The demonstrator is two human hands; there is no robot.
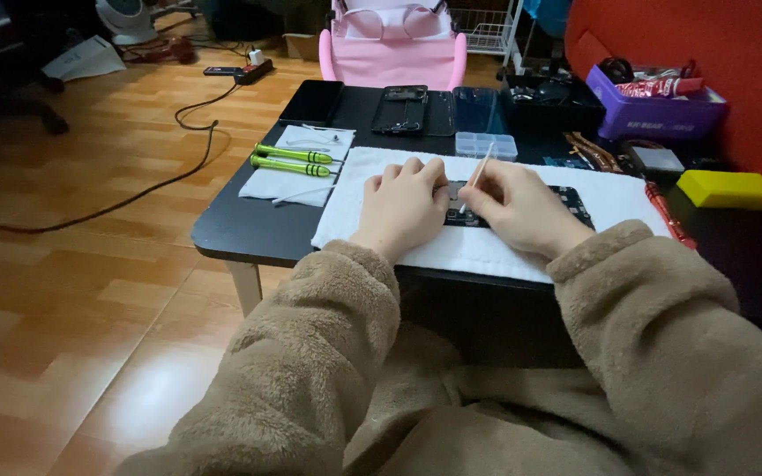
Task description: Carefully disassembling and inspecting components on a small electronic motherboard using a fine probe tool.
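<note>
An opened dark phone body (575,201) lies flat on a white towel (487,247) on a low black table (249,231). My left hand (405,204) rests on the phone's left end, fingers curled and pressing it down. My right hand (516,204) pinches thin pale tweezers (480,167), whose tips point down into the phone between my two hands. Both of my arms wear fuzzy tan sleeves. Most of the phone's middle is hidden under my hands.
Two green-handled screwdrivers (291,159) lie on a white cloth at left. Dark phone panels (403,109) and a clear parts box (485,145) sit at the back. A purple bin (659,113), a yellow block (729,189), a pink chair (392,53) and floor cables (134,189) surround the table.
</note>
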